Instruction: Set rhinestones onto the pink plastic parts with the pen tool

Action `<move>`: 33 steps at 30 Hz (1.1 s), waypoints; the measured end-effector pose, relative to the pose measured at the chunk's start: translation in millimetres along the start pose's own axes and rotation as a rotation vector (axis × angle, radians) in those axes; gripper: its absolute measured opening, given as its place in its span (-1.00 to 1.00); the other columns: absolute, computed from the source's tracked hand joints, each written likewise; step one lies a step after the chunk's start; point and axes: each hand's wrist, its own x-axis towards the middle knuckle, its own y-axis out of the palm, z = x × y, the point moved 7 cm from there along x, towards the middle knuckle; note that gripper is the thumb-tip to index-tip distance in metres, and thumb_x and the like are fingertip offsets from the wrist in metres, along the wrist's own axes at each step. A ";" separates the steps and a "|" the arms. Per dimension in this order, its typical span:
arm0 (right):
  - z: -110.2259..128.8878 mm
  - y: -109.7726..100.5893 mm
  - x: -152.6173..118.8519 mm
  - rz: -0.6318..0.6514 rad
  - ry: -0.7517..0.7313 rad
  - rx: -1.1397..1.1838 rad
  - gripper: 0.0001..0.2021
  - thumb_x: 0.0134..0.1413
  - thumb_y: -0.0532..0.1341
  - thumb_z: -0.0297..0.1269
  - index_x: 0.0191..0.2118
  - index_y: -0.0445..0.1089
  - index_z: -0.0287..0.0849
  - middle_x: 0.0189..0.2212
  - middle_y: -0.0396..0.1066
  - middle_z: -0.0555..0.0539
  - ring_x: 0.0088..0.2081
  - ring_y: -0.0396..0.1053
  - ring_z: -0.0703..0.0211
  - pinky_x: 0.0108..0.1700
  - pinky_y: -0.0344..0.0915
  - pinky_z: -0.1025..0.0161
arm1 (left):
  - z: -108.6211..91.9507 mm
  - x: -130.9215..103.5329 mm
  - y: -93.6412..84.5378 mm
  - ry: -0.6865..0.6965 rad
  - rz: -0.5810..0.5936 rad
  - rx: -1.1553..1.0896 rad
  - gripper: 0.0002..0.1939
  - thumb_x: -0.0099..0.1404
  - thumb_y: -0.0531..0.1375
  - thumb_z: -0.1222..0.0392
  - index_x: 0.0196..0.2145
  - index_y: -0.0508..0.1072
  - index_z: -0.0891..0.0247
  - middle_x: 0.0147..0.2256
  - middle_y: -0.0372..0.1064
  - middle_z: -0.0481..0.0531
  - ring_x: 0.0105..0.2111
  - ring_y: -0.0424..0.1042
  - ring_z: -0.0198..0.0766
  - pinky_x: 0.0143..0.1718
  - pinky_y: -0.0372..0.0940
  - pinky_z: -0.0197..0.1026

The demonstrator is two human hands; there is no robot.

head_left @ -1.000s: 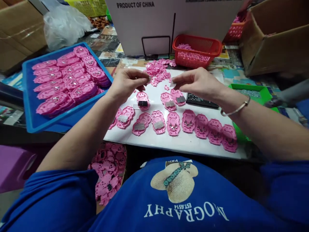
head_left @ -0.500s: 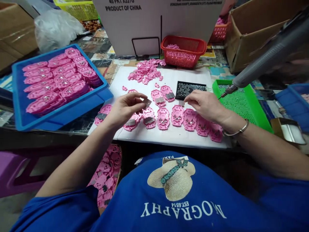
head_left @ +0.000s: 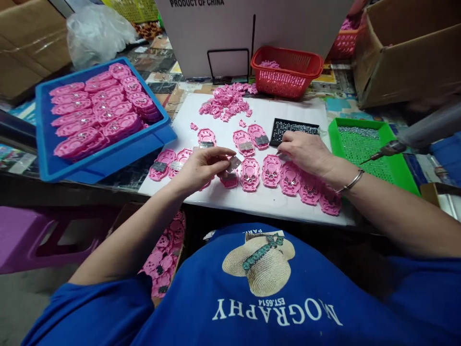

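My left hand [head_left: 205, 168] pinches a small grey metal plate [head_left: 235, 164] between thumb and fingers. It hovers over a pink plastic piece [head_left: 229, 181] in the front row. My right hand [head_left: 306, 153] has its fingertips closed on another small metal plate [head_left: 283, 156], mostly covered by the fingers. Beneath it lie pink pieces with metal contacts [head_left: 272, 172]. Further pink pieces, some with grey plates [head_left: 246, 145] on them, rest on the white board [head_left: 201, 204]. Just behind my right hand is a black tray [head_left: 293, 126] of small metal screws.
A blue bin [head_left: 108, 175] of stacked pink pieces stands left. Small pink parts [head_left: 226, 102] are heaped before a red basket [head_left: 288, 86]. At right, an electric screwdriver [head_left: 403, 142] hangs over a green tray [head_left: 378, 180]. A cardboard box [head_left: 403, 67] stands behind.
The view has shifted, moving the scene rightward. My left hand has moved its plate slightly right and nearer the row. My right hand's plate is more tilted. The screwdriver appears farther right and lower.
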 end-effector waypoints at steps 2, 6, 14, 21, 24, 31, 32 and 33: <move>-1.5 -10.4 -4.0 -0.089 0.027 0.216 -0.74 0.27 0.07 -0.35 -0.20 0.52 -0.22 -0.17 0.48 -0.20 -0.17 0.39 0.03 -0.29 0.18 0.15 | 4.9 2.8 10.1 -0.011 0.055 -0.027 -0.65 0.17 0.32 0.17 -0.10 0.51 0.36 -0.48 0.41 -0.05 -0.51 0.39 -0.38 -0.43 0.32 -0.31; -6.8 -8.9 -15.5 -0.027 0.213 0.862 -0.84 0.18 0.16 -0.37 -0.25 0.50 -0.22 -0.39 0.50 -0.08 -0.40 0.38 0.23 -0.32 0.28 0.20 | 9.2 7.1 25.3 -0.010 0.123 -0.071 -0.67 0.17 0.31 0.18 -0.11 0.46 0.34 -0.47 0.40 -0.07 -0.52 0.39 -0.38 -0.45 0.32 -0.31; -1.8 3.7 -37.6 -0.056 0.310 1.129 -0.78 0.10 0.28 -0.33 -0.13 0.51 -0.28 -0.43 0.50 -0.06 -0.46 0.37 0.25 -0.39 0.26 0.24 | 10.0 6.0 33.5 -0.052 0.108 -0.083 -0.56 0.16 0.32 0.17 -0.02 0.43 0.35 -0.49 0.39 -0.09 -0.53 0.41 -0.37 -0.50 0.30 -0.34; 56.5 -12.1 -53.6 -0.347 -0.189 0.100 -0.78 0.30 0.12 -0.40 -0.30 0.51 -0.23 -0.42 0.49 -0.10 -0.37 0.32 0.16 -0.34 0.10 0.19 | 13.2 4.1 30.5 -0.044 0.070 -0.098 -0.60 0.14 0.33 0.16 -0.08 0.43 0.34 -0.47 0.42 -0.06 -0.53 0.44 -0.33 -0.52 0.31 -0.32; 75.1 -5.9 -59.5 -0.413 -0.293 -0.185 -0.76 0.30 0.10 -0.46 -0.37 0.47 -0.21 -0.48 0.43 -0.08 -0.41 0.22 0.15 -0.38 -0.01 0.17 | 13.9 4.4 31.2 -0.046 0.068 -0.097 -0.62 0.14 0.33 0.16 -0.09 0.43 0.34 -0.47 0.43 -0.05 -0.54 0.42 -0.35 -0.51 0.29 -0.32; 73.3 -4.7 -62.4 -0.460 -0.291 -0.031 -0.74 0.35 0.13 -0.26 -0.30 0.51 -0.22 -0.41 0.49 -0.08 -0.35 0.28 0.13 -0.34 0.07 0.19 | 10.6 8.0 39.9 -0.035 0.156 -0.153 -0.55 0.10 0.34 0.20 -0.06 0.38 0.29 -0.50 0.39 -0.11 -0.58 0.33 -0.39 -0.54 0.20 -0.35; 71.2 -7.8 -61.6 -0.469 -0.276 0.009 -0.72 0.36 0.11 -0.26 -0.28 0.52 -0.23 -0.40 0.50 -0.08 -0.34 0.31 0.14 -0.33 0.09 0.19 | 8.6 8.8 41.2 -0.032 0.175 -0.153 -0.55 0.09 0.35 0.20 -0.06 0.38 0.29 -0.51 0.37 -0.12 -0.58 0.31 -0.40 -0.55 0.18 -0.35; 69.4 -11.1 -60.7 -0.474 -0.262 0.043 -0.71 0.37 0.09 -0.26 -0.27 0.53 -0.23 -0.38 0.51 -0.09 -0.33 0.33 0.14 -0.32 0.12 0.19 | 6.5 9.8 42.6 -0.032 0.198 -0.133 -0.57 0.09 0.35 0.21 -0.07 0.40 0.30 -0.51 0.37 -0.12 -0.58 0.30 -0.41 -0.55 0.16 -0.36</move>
